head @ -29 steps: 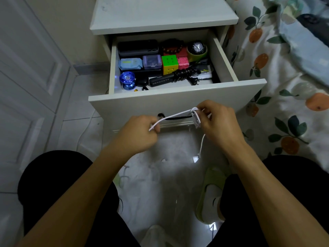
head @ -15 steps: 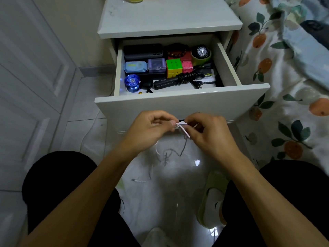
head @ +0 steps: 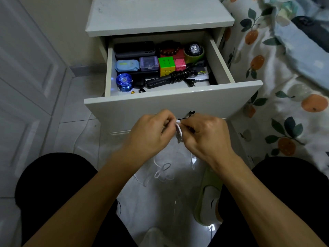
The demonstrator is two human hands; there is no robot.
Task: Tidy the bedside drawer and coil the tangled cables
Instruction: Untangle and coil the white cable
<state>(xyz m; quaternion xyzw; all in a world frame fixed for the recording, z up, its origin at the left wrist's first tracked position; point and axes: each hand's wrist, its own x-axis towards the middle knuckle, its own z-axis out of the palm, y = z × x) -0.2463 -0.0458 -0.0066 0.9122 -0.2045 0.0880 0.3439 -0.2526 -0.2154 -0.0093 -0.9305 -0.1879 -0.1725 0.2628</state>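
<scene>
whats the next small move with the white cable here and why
Probably draw up the next stretch of slack and lay one more loop onto the bundle. Both the left hand and the right hand pinch a small coil of the white cable in front of the open drawer, while the rest trails loose on the floor below, so the coil looks unfinished.

dim room — glossy pale tile floor [head: 83,139], white panelled door [head: 26,68], fruit-print bedding [head: 284,104]
</scene>
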